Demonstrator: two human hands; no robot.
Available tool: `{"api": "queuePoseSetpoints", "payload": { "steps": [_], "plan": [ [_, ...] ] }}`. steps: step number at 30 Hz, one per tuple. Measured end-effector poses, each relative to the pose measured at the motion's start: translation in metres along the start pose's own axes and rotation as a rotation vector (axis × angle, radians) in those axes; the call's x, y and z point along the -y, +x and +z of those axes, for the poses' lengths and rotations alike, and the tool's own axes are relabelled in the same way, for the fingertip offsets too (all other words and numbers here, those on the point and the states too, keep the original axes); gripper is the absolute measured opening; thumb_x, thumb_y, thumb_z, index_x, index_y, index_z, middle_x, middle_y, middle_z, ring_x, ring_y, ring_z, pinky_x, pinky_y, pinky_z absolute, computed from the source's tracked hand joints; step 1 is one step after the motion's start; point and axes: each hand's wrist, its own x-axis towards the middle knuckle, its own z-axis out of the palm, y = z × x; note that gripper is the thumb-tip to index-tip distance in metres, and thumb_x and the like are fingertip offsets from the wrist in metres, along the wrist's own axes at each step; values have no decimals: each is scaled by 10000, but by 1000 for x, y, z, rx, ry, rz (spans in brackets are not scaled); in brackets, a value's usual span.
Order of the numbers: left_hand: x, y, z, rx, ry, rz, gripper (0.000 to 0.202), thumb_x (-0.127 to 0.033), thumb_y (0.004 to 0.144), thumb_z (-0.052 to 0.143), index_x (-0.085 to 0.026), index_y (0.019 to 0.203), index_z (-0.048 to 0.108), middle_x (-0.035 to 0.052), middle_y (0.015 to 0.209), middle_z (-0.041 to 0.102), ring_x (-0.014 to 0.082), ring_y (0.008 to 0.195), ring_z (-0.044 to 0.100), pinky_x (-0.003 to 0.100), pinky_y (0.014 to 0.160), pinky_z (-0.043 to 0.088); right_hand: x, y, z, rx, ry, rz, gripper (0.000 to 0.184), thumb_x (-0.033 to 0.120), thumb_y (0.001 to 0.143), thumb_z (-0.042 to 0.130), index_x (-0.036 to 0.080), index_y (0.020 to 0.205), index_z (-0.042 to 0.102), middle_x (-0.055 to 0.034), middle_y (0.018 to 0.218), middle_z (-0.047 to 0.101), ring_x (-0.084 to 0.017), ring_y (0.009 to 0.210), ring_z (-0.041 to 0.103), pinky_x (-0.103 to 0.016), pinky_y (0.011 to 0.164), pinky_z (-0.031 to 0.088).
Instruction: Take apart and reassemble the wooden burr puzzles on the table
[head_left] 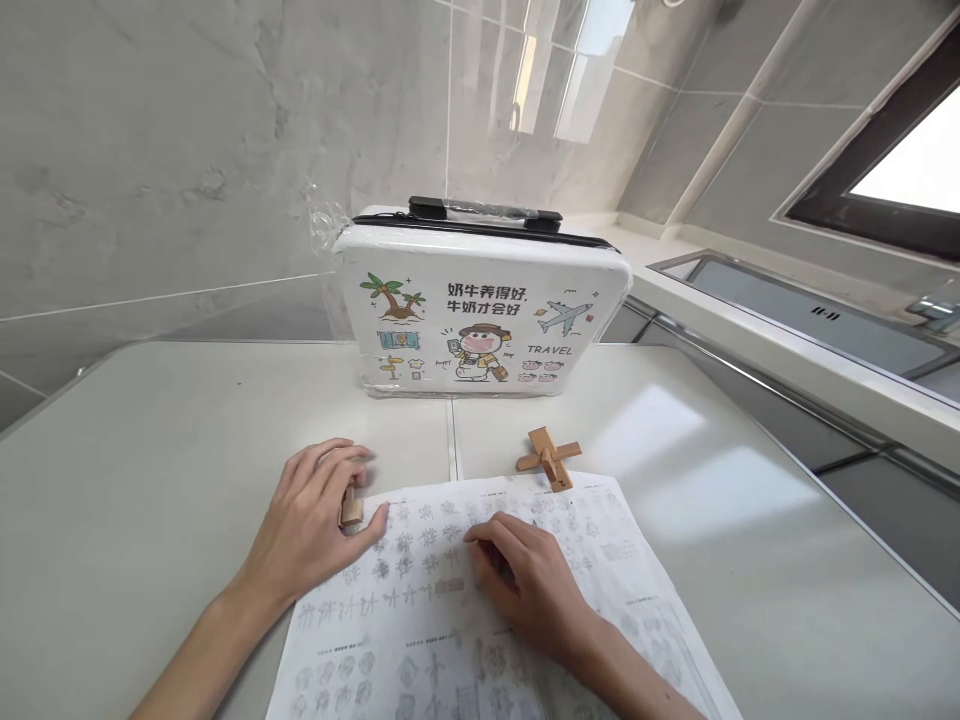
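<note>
My left hand [319, 510] rests at the left upper edge of a printed instruction sheet [420, 625], fingers bent and the thumb spread over the paper. Under its palm a small wooden puzzle piece [351, 508] shows in part; the rest is covered. My right hand [529, 575] lies on the sheet, loosely curled, its index fingertip near the rows of printed figures. Nothing shows within it. Just past the sheet's top edge sits a cross-shaped assembly of wooden puzzle pieces [548, 458], one marked with a 2.
A white carrying case [487, 320] with cartoon prints and a black handle stands upright at the back, partly in clear plastic film. The white table [150, 480] has a seam down its middle. To the right are a counter [810, 320] and a sink [817, 305].
</note>
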Motion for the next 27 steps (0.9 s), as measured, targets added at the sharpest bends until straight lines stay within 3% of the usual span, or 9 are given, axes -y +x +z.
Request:
{"api": "queuePoseSetpoints", "payload": {
  "steps": [2, 4, 7, 10, 15, 27],
  "plan": [
    [-15, 2, 0, -47, -19, 46, 203, -275, 879, 722, -228, 1010, 574, 118, 1212, 738, 363, 1249, 624, 517, 1036, 479, 0, 0, 0, -6, 12, 12, 177, 178, 1036, 500, 221, 1030, 672, -20, 801, 676, -163, 634, 610, -279, 589, 447],
    [-32, 2, 1, -39, -80, 113, 160, -226, 909, 701, -232, 1011, 578, 99, 1166, 742, 321, 1180, 651, 476, 994, 496, 0, 0, 0, -8, 24, 25, 176, 181, 1033, 503, 226, 1024, 673, -18, 795, 673, -163, 634, 606, -278, 590, 442],
    [-54, 0, 4, 30, -195, 220, 120, -139, 955, 632, -230, 915, 565, 45, 961, 728, 229, 923, 668, 383, 836, 499, 0, 1, 0, -6, 57, 56, 171, 190, 1032, 508, 232, 1015, 674, -12, 791, 667, -159, 629, 591, -276, 590, 435],
    [-65, -5, 10, 91, -227, 267, 242, -108, 968, 580, -229, 775, 499, -9, 704, 601, 178, 677, 556, 325, 633, 401, -1, 2, -1, -10, 123, 110, 155, 199, 1032, 523, 235, 998, 671, -4, 800, 668, -154, 641, 584, -267, 585, 426],
    [-66, -13, 20, 138, -218, 247, 326, -112, 998, 502, -227, 700, 440, -50, 570, 454, 134, 493, 397, 315, 500, 263, -3, 3, -2, -22, 202, 187, 148, 215, 1027, 538, 233, 964, 670, -3, 807, 671, -157, 669, 583, -263, 605, 431],
    [-63, -15, 28, 257, -239, 201, 342, -165, 1035, 468, -219, 706, 390, -64, 568, 423, 114, 469, 362, 282, 507, 258, -1, 10, -8, -6, 318, 372, 213, 333, 1025, 550, 207, 913, 681, -9, 722, 656, -156, 606, 547, -265, 565, 392]
  ]
}}
